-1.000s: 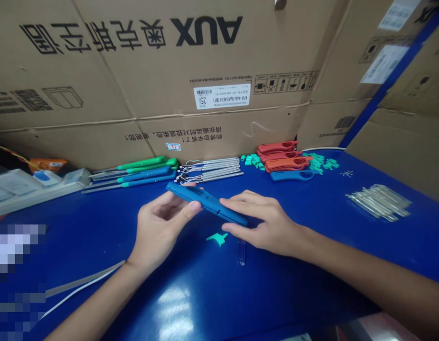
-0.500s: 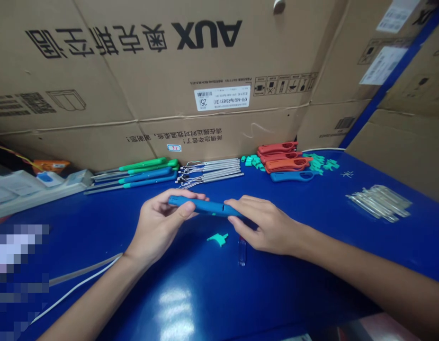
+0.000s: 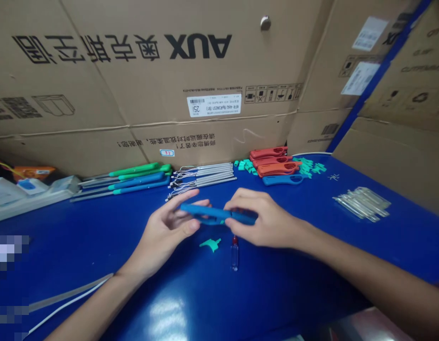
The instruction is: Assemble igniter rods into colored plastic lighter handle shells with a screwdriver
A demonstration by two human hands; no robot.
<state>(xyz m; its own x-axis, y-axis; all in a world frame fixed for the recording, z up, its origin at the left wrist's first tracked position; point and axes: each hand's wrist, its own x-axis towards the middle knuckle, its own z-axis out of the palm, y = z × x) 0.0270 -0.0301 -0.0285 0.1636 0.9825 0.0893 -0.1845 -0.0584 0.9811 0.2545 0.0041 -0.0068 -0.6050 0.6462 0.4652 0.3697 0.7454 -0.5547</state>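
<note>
A long blue plastic handle (image 3: 215, 214) lies across both hands, held level above the blue workbench (image 3: 283, 284). My left hand (image 3: 165, 232) cradles its left end, fingers under it and thumb against its side. My right hand (image 3: 262, 220) grips the other end from above. Just below the hands lie a small teal plastic piece (image 3: 210, 244) and a clear glass vial with a red tip (image 3: 234, 255), close to my right fingers but not touching them.
Along the back are green-handled tools (image 3: 134, 171), blue-handled tools (image 3: 137, 183), metal rods with fine wires (image 3: 201, 176), red handles (image 3: 272, 158), a blue handle (image 3: 282, 180) and teal parts (image 3: 309, 166). Clear tubes (image 3: 363, 203) lie right. Cardboard boxes (image 3: 205, 71) wall the bench.
The blue handle has turned in my hands and now shows a wider face. My left fingers have opened out beneath it. The whole view has shifted slightly.
</note>
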